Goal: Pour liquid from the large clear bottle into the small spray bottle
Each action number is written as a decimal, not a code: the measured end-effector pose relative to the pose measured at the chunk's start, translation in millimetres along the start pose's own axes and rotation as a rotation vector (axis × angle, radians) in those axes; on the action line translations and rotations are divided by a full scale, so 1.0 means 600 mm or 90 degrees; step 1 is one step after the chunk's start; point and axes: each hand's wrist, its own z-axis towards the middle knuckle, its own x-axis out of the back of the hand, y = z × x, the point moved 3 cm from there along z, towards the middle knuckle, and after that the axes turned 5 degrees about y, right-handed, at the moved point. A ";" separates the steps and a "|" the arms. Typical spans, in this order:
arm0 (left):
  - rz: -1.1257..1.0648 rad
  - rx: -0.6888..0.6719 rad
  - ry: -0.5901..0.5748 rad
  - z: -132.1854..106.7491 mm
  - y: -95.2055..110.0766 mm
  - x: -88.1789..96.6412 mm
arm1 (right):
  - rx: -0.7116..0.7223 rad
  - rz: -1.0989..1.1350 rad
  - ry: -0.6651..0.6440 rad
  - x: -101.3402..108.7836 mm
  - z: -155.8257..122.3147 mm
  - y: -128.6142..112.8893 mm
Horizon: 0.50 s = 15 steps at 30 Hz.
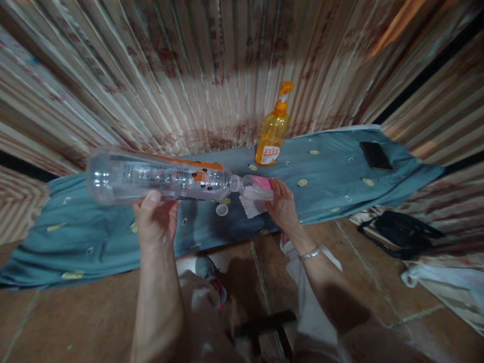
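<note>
My left hand [156,218] grips a large clear plastic bottle [151,177] tipped on its side, its neck pointing right. The neck meets the mouth of a small clear bottle with a pink label [258,187], which my right hand [283,205] holds tilted above the table. A small white cap [222,209] and a pale square cloth [249,206] lie on the blue patterned tablecloth [94,237] just below the two bottles.
An orange pump bottle [273,130] stands at the back of the table. A dark phone [375,155] lies at the table's right end. A black bag [404,233] and pale cloth [442,280] sit on the tiled floor at right. Striped curtain hangs behind.
</note>
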 end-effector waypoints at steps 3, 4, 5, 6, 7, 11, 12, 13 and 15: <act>0.005 -0.007 -0.013 -0.003 0.002 -0.005 | 0.000 -0.008 -0.002 0.001 0.000 -0.002; 0.004 -0.008 -0.012 -0.003 0.003 -0.006 | 0.000 -0.011 -0.004 0.001 0.000 -0.002; 0.001 -0.009 -0.009 -0.004 0.003 -0.006 | 0.000 -0.013 -0.005 0.001 0.000 -0.002; 0.000 -0.010 -0.007 -0.004 0.004 -0.007 | 0.000 -0.015 -0.006 0.002 0.000 -0.003; 0.001 -0.012 -0.008 -0.003 0.004 -0.007 | 0.000 -0.016 -0.008 0.002 0.001 -0.003; 0.021 -0.025 -0.040 0.000 0.004 -0.005 | 0.002 -0.014 -0.016 0.004 0.001 -0.004; 0.023 -0.027 -0.046 0.000 0.004 -0.005 | 0.001 -0.015 -0.018 0.004 0.001 -0.004; 0.024 -0.028 -0.048 0.000 0.004 -0.006 | -0.001 -0.017 -0.019 0.005 0.001 -0.004; 0.027 -0.027 -0.048 -0.001 0.004 -0.009 | -0.004 -0.022 -0.019 0.006 0.002 -0.004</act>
